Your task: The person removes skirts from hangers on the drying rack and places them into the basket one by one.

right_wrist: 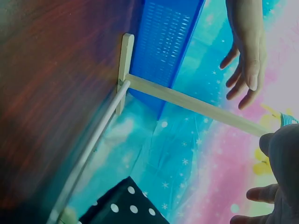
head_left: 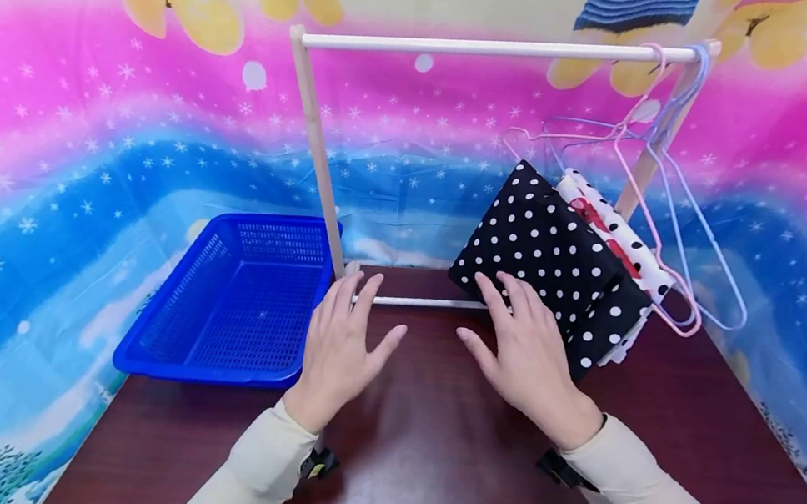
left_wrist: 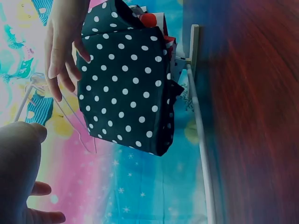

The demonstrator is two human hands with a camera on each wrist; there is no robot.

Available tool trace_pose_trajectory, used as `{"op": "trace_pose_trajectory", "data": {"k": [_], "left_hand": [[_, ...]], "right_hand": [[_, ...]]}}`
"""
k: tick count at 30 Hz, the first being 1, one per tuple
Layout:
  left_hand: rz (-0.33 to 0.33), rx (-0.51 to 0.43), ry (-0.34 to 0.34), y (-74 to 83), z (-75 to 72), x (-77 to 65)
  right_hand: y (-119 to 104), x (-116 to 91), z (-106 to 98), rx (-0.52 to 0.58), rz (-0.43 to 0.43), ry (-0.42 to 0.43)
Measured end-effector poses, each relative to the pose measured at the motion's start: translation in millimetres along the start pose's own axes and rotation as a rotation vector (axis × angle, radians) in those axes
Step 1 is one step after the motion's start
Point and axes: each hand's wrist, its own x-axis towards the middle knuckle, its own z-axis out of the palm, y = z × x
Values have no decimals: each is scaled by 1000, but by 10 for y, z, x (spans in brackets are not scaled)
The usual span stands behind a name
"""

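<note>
My left hand [head_left: 341, 345] is held above the table with fingers extended and thumb out, holding nothing, just right of the blue basket [head_left: 207, 375]. My right hand [head_left: 530, 360], also empty with its fingers spread, is in front of a black cloth with white dots [head_left: 549, 236]; whether the fingertips touch it I cannot tell. That cloth hangs folded at a pink hanger [head_left: 635, 175]. Behind it is a white cloth with black dots and red patches [head_left: 613, 236], beside blue hangers [head_left: 705, 226]. In the left wrist view the dotted cloth [left_wrist: 121, 88] hangs beyond my right hand [left_wrist: 65, 46].
A wooden rack stands on the dark red table [head_left: 409, 454], with a top rail [head_left: 474, 46], a left post [head_left: 319, 141] and a low white bar [head_left: 420, 301]. The hangers crowd its right end. A patterned curtain [head_left: 420, 119] surrounds the table's back and sides.
</note>
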Motion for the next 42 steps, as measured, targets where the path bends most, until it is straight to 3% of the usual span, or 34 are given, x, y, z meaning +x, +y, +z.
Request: {"op": "trace_pose_trajectory", "data": {"k": [11,22,42], "left_hand": [[-13,-46,-14,45,-37,138],[6,-97,14,155,-46,263],[33,-152,-81,368,13,428]], "right_hand": [[88,144,-173,2,-30,47],[213,198,-424,-15,-8,88],[332,316,-758,-38,24,114]]}}
